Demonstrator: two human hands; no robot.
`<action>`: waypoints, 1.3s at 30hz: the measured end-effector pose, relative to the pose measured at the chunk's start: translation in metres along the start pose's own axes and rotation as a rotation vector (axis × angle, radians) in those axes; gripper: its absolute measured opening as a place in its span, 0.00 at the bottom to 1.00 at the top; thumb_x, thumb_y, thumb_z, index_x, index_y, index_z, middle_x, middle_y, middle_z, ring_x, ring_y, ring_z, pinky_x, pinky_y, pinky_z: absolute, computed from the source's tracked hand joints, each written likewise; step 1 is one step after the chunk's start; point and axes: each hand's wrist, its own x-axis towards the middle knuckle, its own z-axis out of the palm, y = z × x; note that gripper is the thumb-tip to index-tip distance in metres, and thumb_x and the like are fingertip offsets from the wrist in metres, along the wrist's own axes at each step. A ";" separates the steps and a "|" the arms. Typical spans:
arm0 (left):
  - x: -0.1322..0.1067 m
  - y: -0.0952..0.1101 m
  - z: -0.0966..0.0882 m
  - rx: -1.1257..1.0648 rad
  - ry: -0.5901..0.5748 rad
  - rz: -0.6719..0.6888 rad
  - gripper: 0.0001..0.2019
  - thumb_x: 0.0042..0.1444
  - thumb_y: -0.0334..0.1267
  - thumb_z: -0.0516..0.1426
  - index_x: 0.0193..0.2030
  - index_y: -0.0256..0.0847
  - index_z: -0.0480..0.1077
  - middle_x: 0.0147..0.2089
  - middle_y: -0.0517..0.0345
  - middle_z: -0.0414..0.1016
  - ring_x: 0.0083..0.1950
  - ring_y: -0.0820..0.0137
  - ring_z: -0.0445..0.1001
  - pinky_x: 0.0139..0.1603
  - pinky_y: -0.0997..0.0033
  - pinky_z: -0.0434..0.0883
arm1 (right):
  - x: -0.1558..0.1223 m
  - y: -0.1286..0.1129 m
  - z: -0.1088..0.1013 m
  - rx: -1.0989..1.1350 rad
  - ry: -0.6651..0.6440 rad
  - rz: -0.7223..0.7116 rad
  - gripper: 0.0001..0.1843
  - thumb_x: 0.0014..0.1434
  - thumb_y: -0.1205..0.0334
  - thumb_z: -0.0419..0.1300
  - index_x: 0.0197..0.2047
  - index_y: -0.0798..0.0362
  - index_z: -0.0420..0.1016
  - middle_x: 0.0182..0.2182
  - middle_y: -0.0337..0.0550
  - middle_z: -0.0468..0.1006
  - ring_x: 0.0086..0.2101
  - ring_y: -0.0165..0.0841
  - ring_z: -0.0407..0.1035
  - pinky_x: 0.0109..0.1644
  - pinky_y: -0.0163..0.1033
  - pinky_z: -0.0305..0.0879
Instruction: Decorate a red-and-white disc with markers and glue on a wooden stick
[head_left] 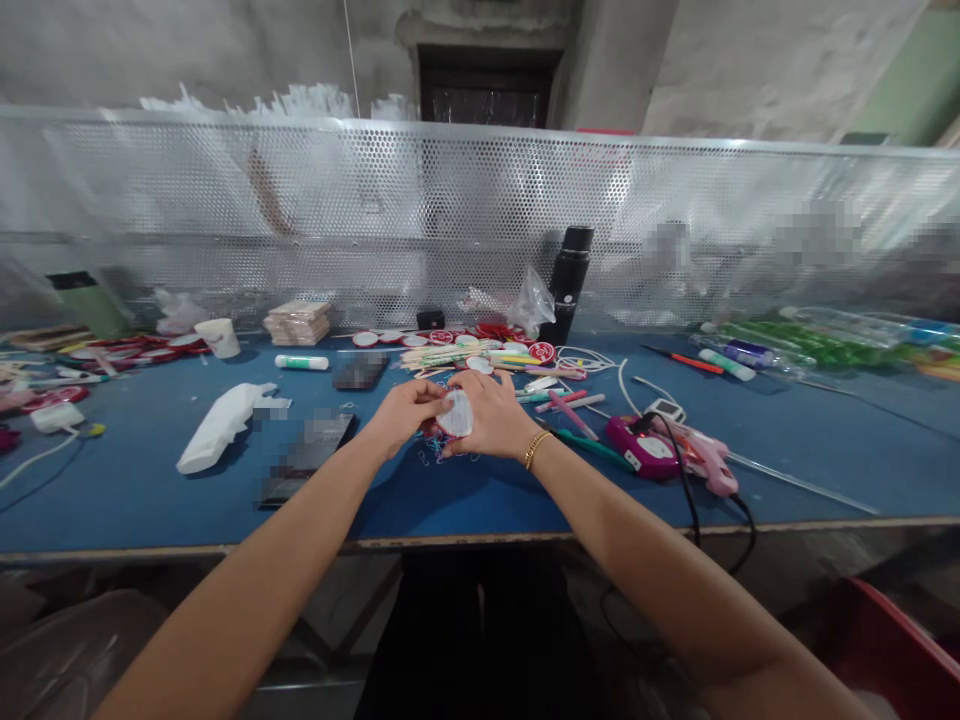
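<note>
A small round white disc with a reddish edge is held between my two hands, just above the blue tabletop. My left hand is closed, pinching the disc's left edge between thumb and fingers. Around its right side curls my right hand, fingers over the far edge and thumb near the front. Small coloured wire clips lie under and beside the hands; the fingers partly hide them. Just beyond is a pile of thin wooden sticks with red-and-white round pieces.
A black bottle stands against the perforated metal screen. To the right lie pens, a magenta device and a pink glue gun with cables. Left are a white plastic packet, a glue stick and a paper cup.
</note>
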 end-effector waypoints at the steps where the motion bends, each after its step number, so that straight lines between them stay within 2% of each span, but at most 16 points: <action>1: 0.000 -0.001 0.000 -0.011 0.001 0.007 0.19 0.36 0.44 0.71 0.32 0.37 0.72 0.25 0.61 0.73 0.24 0.75 0.69 0.27 0.73 0.68 | 0.000 0.000 0.000 0.003 -0.005 0.002 0.49 0.34 0.37 0.73 0.54 0.51 0.64 0.51 0.53 0.73 0.53 0.49 0.67 0.64 0.60 0.40; 7: 0.005 -0.007 -0.001 -0.013 0.024 0.075 0.20 0.32 0.40 0.72 0.32 0.37 0.72 0.26 0.61 0.74 0.27 0.74 0.71 0.29 0.73 0.67 | 0.002 -0.003 0.000 0.052 -0.045 0.054 0.47 0.34 0.41 0.75 0.54 0.50 0.64 0.50 0.51 0.74 0.53 0.49 0.68 0.63 0.63 0.42; 11: 0.006 -0.001 -0.004 -0.243 0.115 0.055 0.19 0.33 0.37 0.71 0.32 0.37 0.71 0.28 0.61 0.73 0.27 0.75 0.70 0.30 0.72 0.69 | 0.005 -0.005 0.002 0.337 0.041 0.160 0.47 0.36 0.44 0.75 0.55 0.52 0.63 0.50 0.52 0.74 0.50 0.45 0.70 0.57 0.53 0.60; 14: 0.006 0.002 -0.006 -0.354 0.159 0.056 0.19 0.32 0.36 0.72 0.32 0.37 0.71 0.29 0.61 0.74 0.27 0.76 0.70 0.30 0.73 0.69 | 0.006 -0.005 0.009 0.595 0.081 0.237 0.40 0.40 0.49 0.75 0.52 0.55 0.66 0.47 0.51 0.76 0.46 0.40 0.72 0.51 0.46 0.67; 18: 0.008 0.000 -0.008 -0.347 0.196 0.066 0.20 0.33 0.35 0.72 0.35 0.38 0.72 0.32 0.60 0.76 0.30 0.75 0.72 0.30 0.74 0.70 | 0.007 -0.002 0.026 0.896 -0.001 0.308 0.25 0.46 0.54 0.70 0.46 0.55 0.72 0.41 0.45 0.80 0.39 0.36 0.73 0.47 0.43 0.70; 20: 0.009 -0.002 -0.008 -0.341 0.193 0.067 0.19 0.35 0.35 0.71 0.35 0.38 0.72 0.33 0.60 0.76 0.30 0.75 0.72 0.30 0.73 0.70 | 0.008 0.000 0.031 0.987 0.004 0.314 0.24 0.46 0.56 0.70 0.46 0.55 0.73 0.41 0.44 0.81 0.40 0.35 0.74 0.48 0.43 0.71; 24: 0.011 -0.005 -0.009 -0.323 0.182 0.059 0.18 0.36 0.34 0.70 0.35 0.39 0.72 0.34 0.60 0.76 0.30 0.75 0.71 0.31 0.73 0.70 | 0.008 0.001 0.033 0.963 0.053 0.399 0.21 0.42 0.59 0.71 0.41 0.55 0.74 0.40 0.43 0.81 0.40 0.35 0.73 0.49 0.43 0.71; 27: 0.011 -0.004 -0.009 -0.336 0.171 0.073 0.17 0.36 0.35 0.70 0.35 0.38 0.72 0.34 0.59 0.76 0.31 0.75 0.72 0.31 0.73 0.70 | 0.007 0.001 0.030 1.177 0.021 0.515 0.20 0.41 0.59 0.71 0.37 0.54 0.72 0.36 0.41 0.79 0.37 0.34 0.73 0.43 0.43 0.74; 30: 0.010 -0.003 -0.009 -0.298 0.194 0.079 0.18 0.37 0.35 0.70 0.36 0.39 0.72 0.34 0.60 0.76 0.31 0.74 0.72 0.32 0.72 0.70 | 0.007 0.006 0.024 1.344 0.116 0.653 0.20 0.40 0.58 0.72 0.34 0.52 0.69 0.33 0.39 0.76 0.35 0.33 0.73 0.41 0.43 0.76; 32: 0.010 -0.003 -0.010 -0.218 0.215 0.101 0.18 0.37 0.35 0.69 0.37 0.39 0.72 0.33 0.61 0.75 0.31 0.74 0.71 0.33 0.72 0.70 | 0.008 0.012 0.018 1.316 0.222 0.733 0.20 0.43 0.55 0.72 0.33 0.52 0.68 0.33 0.39 0.75 0.34 0.31 0.73 0.39 0.42 0.76; 34: 0.012 -0.005 -0.010 -0.094 0.215 0.156 0.17 0.38 0.36 0.69 0.36 0.38 0.73 0.32 0.61 0.75 0.32 0.74 0.71 0.35 0.71 0.70 | 0.009 0.016 0.011 1.233 0.254 0.766 0.18 0.49 0.50 0.68 0.37 0.51 0.69 0.35 0.40 0.76 0.32 0.30 0.72 0.34 0.39 0.74; 36: 0.014 -0.009 -0.011 0.031 0.198 0.221 0.16 0.39 0.37 0.68 0.36 0.38 0.73 0.33 0.59 0.75 0.32 0.73 0.71 0.36 0.71 0.70 | 0.009 0.016 0.006 1.128 0.177 0.737 0.18 0.57 0.45 0.60 0.42 0.50 0.72 0.36 0.41 0.77 0.29 0.30 0.71 0.29 0.37 0.71; 39: 0.016 -0.014 -0.013 0.123 0.167 0.274 0.17 0.43 0.39 0.67 0.40 0.37 0.73 0.33 0.57 0.76 0.33 0.72 0.72 0.37 0.70 0.69 | 0.008 0.011 0.004 0.880 0.046 0.559 0.20 0.61 0.46 0.55 0.47 0.50 0.76 0.30 0.41 0.78 0.26 0.33 0.71 0.27 0.39 0.68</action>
